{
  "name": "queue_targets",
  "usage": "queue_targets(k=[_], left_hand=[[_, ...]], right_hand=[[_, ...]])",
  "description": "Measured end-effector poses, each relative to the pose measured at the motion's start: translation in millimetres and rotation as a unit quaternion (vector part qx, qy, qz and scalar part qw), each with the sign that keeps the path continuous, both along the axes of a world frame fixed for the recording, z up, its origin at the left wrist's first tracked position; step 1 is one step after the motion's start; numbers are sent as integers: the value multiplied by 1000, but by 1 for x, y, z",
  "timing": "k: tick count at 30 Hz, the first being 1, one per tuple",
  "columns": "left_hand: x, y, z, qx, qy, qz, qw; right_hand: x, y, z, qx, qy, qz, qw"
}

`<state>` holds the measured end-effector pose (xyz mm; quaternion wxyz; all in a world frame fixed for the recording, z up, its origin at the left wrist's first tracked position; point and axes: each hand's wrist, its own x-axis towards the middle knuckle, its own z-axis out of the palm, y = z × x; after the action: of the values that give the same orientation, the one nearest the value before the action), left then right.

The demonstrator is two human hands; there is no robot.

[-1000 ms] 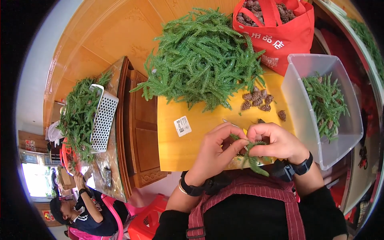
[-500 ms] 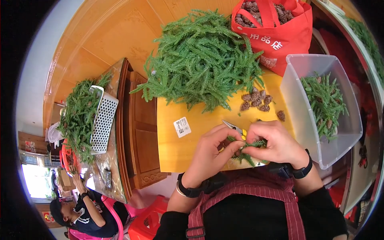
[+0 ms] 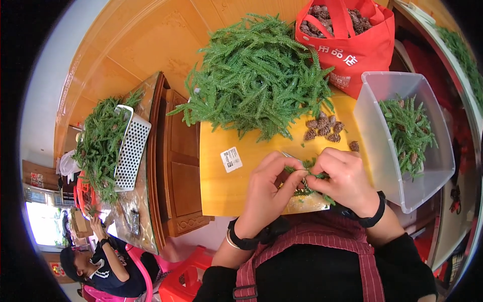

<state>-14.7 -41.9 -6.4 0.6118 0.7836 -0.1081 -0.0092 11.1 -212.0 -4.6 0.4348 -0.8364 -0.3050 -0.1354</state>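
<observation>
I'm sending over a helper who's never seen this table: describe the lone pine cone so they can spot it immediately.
On the yellow tabletop, go to the right side, next to the clear plastic bin. Just above the right hand in the picture sits one small brown pine cone. It lies alone, while the cluster of pine cones is farther up and left.

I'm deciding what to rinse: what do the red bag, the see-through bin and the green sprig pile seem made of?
Red bag: probably matte fabric, judging by its soft, looped handles.
See-through bin: likely smooth, cloudy plastic, with stiff, translucent walls.
Green sprig pile: perhaps plastic with a slight sheen, its needles much alike; real foliage isn't ruled out.
</observation>
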Motion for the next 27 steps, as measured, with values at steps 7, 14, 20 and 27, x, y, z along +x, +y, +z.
queue_targets(k=[7, 14, 20, 27], left_hand=[[-3, -15, 6, -47, 48, 9, 998], [5, -11, -6, -137, -46, 83, 986], [9, -1, -5, -15, -197, 20, 980], [3, -11, -3, -102, -93, 34, 990]], right_hand=[[12, -2, -10, -44, -187, -61, 980], [3, -2, -8, 117, 80, -38, 989], [0, -14, -16, 159, 337, 111, 921], [-2, -3, -11, 371, 439, 117, 810]])
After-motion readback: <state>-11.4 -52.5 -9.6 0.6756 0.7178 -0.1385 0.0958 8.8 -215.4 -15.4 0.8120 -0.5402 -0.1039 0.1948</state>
